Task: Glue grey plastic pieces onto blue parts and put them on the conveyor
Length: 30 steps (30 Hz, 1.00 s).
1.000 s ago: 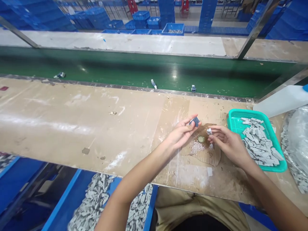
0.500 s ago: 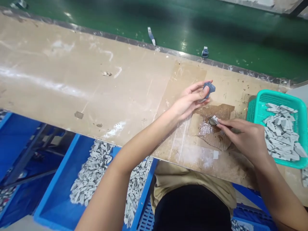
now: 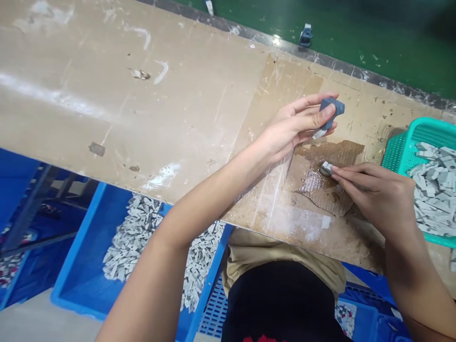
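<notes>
My left hand [image 3: 302,121] grips a blue-grey part [image 3: 331,113] between thumb and fingers above the bench; a small light piece [image 3: 319,134] shows at its lower end. Lower and to the right, my right hand [image 3: 381,192] pinches a small whitish piece [image 3: 327,167]. That piece touches or sits just over a dark round spot on a torn cardboard sheet [image 3: 342,154], which has a wet, shiny patch. The fingertips of my right hand are closed on the piece.
A green basket [image 3: 409,142] of light grey pieces stands at right. Below the bench [image 3: 199,118], a blue bin [image 3: 76,270] holds many similar pieces. A blue-grey part [image 3: 305,35] lies on the green surface [image 3: 359,42] beyond the bench edge. A white square [image 3: 326,222] lies near the cardboard.
The view has shifted. My left hand has turned the blue-grey part so that the light piece at its lower end now shows. My right hand still pinches the whitish piece over the cardboard.
</notes>
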Motion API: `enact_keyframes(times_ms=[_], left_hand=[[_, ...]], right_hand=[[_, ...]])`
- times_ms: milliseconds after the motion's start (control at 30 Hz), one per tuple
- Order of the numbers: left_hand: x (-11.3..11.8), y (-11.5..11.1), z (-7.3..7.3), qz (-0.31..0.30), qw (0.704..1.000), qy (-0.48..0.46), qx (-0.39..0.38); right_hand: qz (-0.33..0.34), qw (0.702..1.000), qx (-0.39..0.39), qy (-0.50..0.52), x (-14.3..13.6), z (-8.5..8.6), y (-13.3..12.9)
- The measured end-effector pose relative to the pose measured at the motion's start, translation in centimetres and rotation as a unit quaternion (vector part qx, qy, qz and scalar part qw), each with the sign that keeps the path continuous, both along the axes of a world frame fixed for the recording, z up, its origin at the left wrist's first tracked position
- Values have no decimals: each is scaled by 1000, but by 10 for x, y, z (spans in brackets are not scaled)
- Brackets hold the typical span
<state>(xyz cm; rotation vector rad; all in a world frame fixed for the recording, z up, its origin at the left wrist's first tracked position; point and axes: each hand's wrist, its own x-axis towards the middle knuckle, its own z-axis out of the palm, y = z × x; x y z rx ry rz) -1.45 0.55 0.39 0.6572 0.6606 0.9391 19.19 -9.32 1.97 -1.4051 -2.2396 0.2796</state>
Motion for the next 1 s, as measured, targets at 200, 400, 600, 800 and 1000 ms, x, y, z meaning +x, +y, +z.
enact_keyframes(times_ms=[200,400,600,800,1000], left_hand=[[1,1,0,15,1000,3,18],[0,-1,3,31,999,-8,-7],[0,-2,2,53,998,23,9],[1,-5,4,61,997,34,36],[3,-9,9,50,997,58,33]], right_hand=[[-48,998,49,17,-2,6,-4],[-37,997,61,36,-1,7,-3],[-21,998,48,42,1,6,-5],[-16,998,35,59,1,5,-5],[-31,993,-19,113,5,9,-4]])
